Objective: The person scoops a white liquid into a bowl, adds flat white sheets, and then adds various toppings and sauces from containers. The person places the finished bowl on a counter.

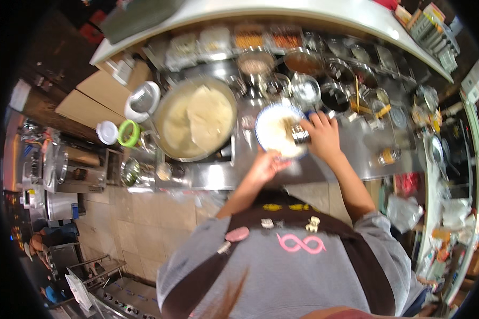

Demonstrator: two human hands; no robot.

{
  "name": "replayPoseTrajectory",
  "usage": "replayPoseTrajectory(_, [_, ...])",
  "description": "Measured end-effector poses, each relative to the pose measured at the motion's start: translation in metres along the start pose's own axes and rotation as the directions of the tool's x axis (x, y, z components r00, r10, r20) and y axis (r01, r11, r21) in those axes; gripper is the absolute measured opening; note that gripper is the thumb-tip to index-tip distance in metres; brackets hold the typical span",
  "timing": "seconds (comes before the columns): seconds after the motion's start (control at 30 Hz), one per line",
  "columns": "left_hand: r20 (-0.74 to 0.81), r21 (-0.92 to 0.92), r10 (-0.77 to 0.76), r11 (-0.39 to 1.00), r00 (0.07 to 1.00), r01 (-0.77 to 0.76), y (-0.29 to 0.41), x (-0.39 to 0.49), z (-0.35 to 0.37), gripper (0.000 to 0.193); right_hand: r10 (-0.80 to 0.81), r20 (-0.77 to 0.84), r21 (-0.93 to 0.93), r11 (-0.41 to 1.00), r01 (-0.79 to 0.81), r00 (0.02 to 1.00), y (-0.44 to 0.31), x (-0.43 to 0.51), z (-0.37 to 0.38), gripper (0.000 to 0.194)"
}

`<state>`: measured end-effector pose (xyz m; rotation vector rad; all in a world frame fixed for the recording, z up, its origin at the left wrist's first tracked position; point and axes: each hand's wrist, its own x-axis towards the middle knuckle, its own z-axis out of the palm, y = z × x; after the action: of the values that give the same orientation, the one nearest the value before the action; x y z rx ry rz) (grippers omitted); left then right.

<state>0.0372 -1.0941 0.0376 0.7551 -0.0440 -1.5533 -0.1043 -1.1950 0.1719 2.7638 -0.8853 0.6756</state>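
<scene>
A white bowl with a blue rim (269, 131) holds pale, whitish food and sits before me over the steel counter. My left hand (268, 164) supports its near side, fingers at the underside. With my right hand (322, 134) I grip a small metal container (299, 133), tilted over the bowl's right part, where a brownish patch lies on the food. What the container holds is hidden. Left of the bowl stands a large metal pot (159, 137) with a pale, smooth mass and cloudy liquid inside.
Beyond the bowl are metal pots with brown contents (303, 62), a glass container (305, 89) and topping trays (249, 38). A green-rimmed container (128, 133) stands left of the large pot. A spice jar (390, 155) lies to the right. Another person (40, 243) is at far left.
</scene>
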Motion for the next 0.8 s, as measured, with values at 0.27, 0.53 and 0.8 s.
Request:
replayPoseTrajectory(0.27, [0.067,0.022,0.131,0.991,0.989,-0.132,0.011,0.001,-0.005,0.069,-0.021,-0.238,0.153,0.987,0.059,0.971,0.006,0.017,0.016,0.052])
replayPoseTrajectory(0.53, [-0.172,0.013,0.221,0.975,0.96,-0.222,0.016,-0.03,-0.001,0.066,0.152,0.353,0.648,0.672,-0.359,0.923,0.051,0.015,0.066,0.077])
replayPoseTrajectory(0.8, [-0.35,-0.13,0.26,0.938,0.9,-0.322,0.027,-0.053,-0.013,0.049,0.256,0.441,0.796,0.33,-0.506,0.86,0.01,-0.022,0.186,0.081])
